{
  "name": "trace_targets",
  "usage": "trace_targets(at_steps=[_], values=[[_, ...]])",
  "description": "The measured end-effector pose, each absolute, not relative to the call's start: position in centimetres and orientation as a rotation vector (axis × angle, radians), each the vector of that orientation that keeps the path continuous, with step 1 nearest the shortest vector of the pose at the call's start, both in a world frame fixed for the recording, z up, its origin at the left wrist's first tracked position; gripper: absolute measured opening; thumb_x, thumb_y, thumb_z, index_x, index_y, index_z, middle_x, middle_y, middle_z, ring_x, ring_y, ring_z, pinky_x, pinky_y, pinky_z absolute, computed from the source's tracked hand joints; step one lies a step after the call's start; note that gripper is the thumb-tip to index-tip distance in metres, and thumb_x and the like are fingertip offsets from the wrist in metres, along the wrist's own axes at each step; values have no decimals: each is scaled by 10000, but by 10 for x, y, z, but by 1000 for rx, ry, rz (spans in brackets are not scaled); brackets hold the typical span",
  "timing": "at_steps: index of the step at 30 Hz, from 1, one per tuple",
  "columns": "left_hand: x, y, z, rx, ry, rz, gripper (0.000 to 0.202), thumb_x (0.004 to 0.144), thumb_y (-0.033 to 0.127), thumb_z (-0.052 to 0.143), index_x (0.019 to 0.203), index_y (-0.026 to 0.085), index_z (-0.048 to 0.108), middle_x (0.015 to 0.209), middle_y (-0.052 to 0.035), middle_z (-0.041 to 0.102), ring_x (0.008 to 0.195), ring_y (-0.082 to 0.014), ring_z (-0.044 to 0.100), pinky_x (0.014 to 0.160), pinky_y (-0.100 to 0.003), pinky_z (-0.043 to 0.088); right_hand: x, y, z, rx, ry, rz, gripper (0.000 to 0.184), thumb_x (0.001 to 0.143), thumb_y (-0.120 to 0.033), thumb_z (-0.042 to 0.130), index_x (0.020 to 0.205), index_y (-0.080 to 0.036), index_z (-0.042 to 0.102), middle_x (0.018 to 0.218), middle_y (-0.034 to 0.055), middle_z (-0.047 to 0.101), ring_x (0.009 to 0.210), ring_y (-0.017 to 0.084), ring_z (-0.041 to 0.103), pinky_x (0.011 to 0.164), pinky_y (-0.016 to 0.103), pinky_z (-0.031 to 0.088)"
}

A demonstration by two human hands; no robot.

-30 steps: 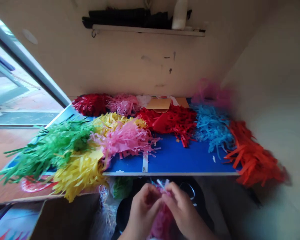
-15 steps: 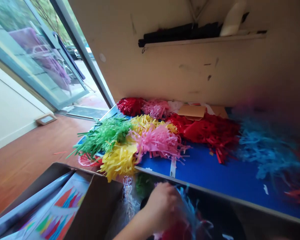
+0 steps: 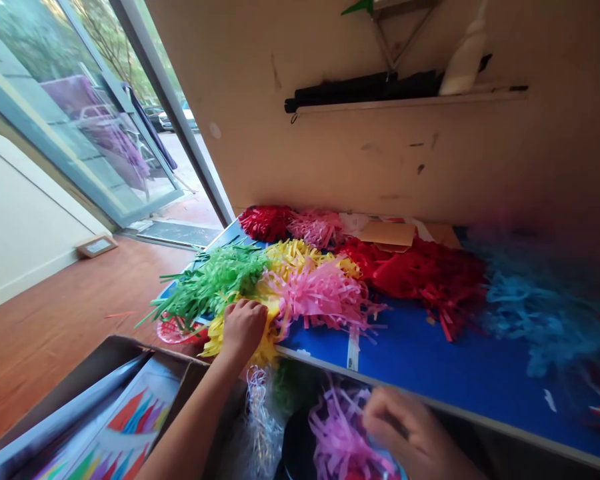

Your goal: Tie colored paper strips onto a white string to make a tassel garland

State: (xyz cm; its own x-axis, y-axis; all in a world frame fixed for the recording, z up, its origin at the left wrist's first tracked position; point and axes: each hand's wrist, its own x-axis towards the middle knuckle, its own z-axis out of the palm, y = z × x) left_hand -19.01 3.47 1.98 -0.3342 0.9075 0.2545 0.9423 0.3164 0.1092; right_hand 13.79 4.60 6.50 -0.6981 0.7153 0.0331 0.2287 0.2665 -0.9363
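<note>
My left hand [image 3: 245,327] reaches across to the front left of the blue table, its fingers curled down into a yellow paper-strip pom-pom [image 3: 265,350]. My right hand [image 3: 405,420] is low in front of the table edge, fingers bent inward and slightly blurred. Against its fingertips is a pink-purple strip pom-pom [image 3: 337,427], low by a dark rounded thing [image 3: 295,440]; whatever the fingers enclose is hidden. Beside the left hand lie a green pom-pom [image 3: 225,270] and a pink pom-pom [image 3: 325,293].
Red strips [image 3: 430,273] and blue strips [image 3: 535,300] cover the table's right side. An open cardboard box [image 3: 195,390] with printed bunting packs stands lower left. A red mesh basket [image 3: 173,331] sits by the table corner. Silvery strands [image 3: 257,407] hang beside the box. A glass door [image 3: 130,133] stands open.
My left hand has moved up and left from the low pile to the yellow pom-pom. My right hand has come into view, and the pink-purple pom-pom now shows beside it.
</note>
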Motion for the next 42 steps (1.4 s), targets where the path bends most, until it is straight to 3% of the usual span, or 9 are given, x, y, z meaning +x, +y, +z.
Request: trace_targets(at_steps=[7,10,15,20,26,31,34,39,42], values=[[-210,43,18,-1611,-2496,-384,195,842,228,525,967,161,659,945,-93,713,905,-251,629,819,-367,416,43,77,47,-717,-2461,930,48,824,-175,610,803,-199,646,775,11,665,698,165,630,623,250,420],[-204,53,19,-1690,-2450,-359,362,813,224,566,1171,198,614,1098,-97,696,1044,-290,594,900,-421,375,11,85,37,-695,-2584,766,151,832,-191,621,971,-205,675,984,43,694,835,196,670,702,269,457],[-206,62,20,-1996,-2393,-260,166,801,256,631,931,268,734,852,-36,751,903,-256,647,844,-385,377,-4,89,33,-643,-2672,681,220,868,-273,606,1073,-209,654,1158,44,659,909,206,676,764,287,492],[-225,55,24,-2056,-2416,-254,182,823,259,624,962,246,741,868,-45,758,854,-241,665,772,-348,393,3,92,28,-731,-2636,675,188,879,-274,590,1040,-212,663,1160,53,672,925,210,681,778,293,498],[-234,48,32,-2012,-2396,-361,177,864,245,581,988,255,706,917,-27,745,903,-218,655,821,-335,418,-21,99,22,-544,-2678,740,195,838,-354,628,961,-205,655,1414,79,533,1078,241,642,901,339,482],[-239,50,30,-1868,-2420,-426,214,913,244,477,1029,194,650,936,-58,720,863,-188,647,788,-299,466,-52,113,12,-672,-2800,779,351,787,-429,647,1005,-155,667,1410,156,524,1095,322,625,898,422,492],[-230,51,29,-1832,-2429,-366,234,884,271,512,1079,209,626,1021,-69,697,955,-213,623,856,-339,444,-57,116,9,-673,-2785,771,399,787,-446,621,1057,-154,655,1396,153,533,1026,320,651,859,426,508],[-201,57,28,-1811,-2463,-159,371,707,242,644,1075,198,631,1043,-111,674,1034,-311,570,913,-455,360,-54,115,9,-671,-2806,716,384,802,-435,578,1075,-172,642,1368,139,548,955,288,664,807,402,523],[-191,66,31,-1739,-2495,-83,277,761,178,548,1015,187,658,1004,-134,684,1015,-319,570,921,-492,319,-54,116,9,-683,-2833,678,392,809,-447,563,1062,-161,651,1335,152,568,934,291,669,784,405,535]])
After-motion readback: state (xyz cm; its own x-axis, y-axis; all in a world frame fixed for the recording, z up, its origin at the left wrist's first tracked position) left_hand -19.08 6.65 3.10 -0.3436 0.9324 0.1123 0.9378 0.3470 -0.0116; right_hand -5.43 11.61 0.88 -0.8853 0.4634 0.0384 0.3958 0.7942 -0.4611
